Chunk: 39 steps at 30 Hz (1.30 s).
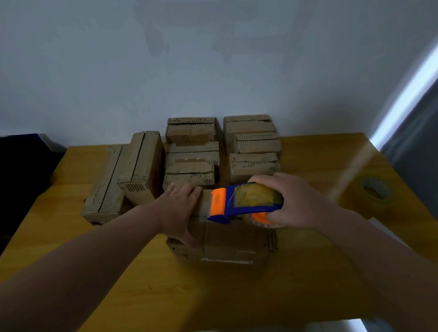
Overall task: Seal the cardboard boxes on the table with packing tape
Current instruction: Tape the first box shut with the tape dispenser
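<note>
Sitting near the middle of the desk (143, 287), a little toward its near edge, is the cardboard box (226, 245) being worked on, flaps down, with a pale patch on its near face. A blue and orange tape dispenser (243, 200) lies across the box's top, orange end pointing left, with a yellowish roll loaded in it. The right hand (295, 202) grips the dispenser from the right end, fingers curled over the top and round the roll. The left hand (179, 212) holds nothing: palm flat on the left part of the box top, fingers straight and slightly spread toward the far edge, thumb down the near-left side. Fingertips sit just beside the dispenser's orange end; contact can't be told. Whether tape is already stuck on the top can't be told, too blurry. Behind the box, toward the far edge, more boxes: two long boxes (140, 166) lying side by side at the far left, angled, one resting partly on the other; a middle stack (192, 165) just behind the left hand; a right stack (252, 142) just beside it, reaching the far edge. A spare tape roll (376, 191) lies flat near the desk's right edge, well apart from the box. Dark cloth (13, 175) lies off the desk's left edge. A plain pale wall (205, 63) stands behind the far edge.
</note>
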Each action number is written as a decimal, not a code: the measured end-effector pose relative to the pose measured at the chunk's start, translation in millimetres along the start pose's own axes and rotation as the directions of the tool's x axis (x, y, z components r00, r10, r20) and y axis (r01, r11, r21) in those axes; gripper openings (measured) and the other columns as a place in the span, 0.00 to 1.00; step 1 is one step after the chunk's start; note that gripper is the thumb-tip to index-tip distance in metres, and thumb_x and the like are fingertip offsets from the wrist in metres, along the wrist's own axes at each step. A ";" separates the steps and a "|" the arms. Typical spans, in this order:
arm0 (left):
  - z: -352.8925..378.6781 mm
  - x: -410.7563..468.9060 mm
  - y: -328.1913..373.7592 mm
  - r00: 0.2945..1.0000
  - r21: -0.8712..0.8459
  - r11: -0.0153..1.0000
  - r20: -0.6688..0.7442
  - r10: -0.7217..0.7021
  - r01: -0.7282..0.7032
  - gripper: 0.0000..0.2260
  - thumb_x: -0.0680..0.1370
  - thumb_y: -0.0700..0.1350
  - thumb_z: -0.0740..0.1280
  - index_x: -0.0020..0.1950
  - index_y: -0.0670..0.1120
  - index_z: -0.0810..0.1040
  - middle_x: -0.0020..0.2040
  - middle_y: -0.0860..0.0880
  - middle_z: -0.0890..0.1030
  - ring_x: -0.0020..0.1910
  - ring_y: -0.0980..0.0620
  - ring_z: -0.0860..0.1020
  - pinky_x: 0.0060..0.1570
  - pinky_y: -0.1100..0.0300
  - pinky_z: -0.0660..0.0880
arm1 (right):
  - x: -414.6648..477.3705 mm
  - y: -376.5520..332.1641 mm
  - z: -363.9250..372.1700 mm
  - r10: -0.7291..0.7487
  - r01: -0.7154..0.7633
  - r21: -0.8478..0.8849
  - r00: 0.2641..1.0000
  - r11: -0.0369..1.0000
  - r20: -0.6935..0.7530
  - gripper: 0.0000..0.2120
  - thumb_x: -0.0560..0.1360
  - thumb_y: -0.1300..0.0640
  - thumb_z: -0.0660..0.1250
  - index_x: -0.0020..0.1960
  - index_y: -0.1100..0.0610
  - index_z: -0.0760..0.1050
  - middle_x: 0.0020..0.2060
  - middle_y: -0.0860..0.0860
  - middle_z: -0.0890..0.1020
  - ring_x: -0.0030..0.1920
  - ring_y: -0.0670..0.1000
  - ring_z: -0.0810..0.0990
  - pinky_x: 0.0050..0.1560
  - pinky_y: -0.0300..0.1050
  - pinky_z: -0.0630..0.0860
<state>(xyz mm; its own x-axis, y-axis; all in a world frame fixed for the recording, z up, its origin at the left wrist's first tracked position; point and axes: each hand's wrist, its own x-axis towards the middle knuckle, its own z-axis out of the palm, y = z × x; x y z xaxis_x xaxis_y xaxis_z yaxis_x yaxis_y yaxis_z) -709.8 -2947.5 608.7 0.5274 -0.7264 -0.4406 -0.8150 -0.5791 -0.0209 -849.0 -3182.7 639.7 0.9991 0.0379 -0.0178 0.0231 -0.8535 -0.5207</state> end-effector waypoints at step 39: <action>-7.3 31.9 72.2 0.999 -0.095 0.995 -0.007 0.040 -0.041 0.58 0.62 0.67 0.74 0.78 0.52 0.40 0.78 0.51 0.45 0.77 0.44 0.47 0.70 0.31 0.43 | -41.0 63.0 -15.3 0.049 -0.049 -0.010 0.999 0.999 -0.025 0.28 0.68 0.51 0.74 0.65 0.41 0.70 0.47 0.46 0.74 0.45 0.44 0.75 0.42 0.43 0.76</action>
<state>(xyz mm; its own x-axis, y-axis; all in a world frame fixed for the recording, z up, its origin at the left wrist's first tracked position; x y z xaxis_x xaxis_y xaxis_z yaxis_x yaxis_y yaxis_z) -750.2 -3015.2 599.7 0.4960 -0.7517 -0.4347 -0.8091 -0.5818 0.0828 -888.0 -3246.0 620.7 0.9996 -0.0166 -0.0217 -0.0254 -0.8596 -0.5103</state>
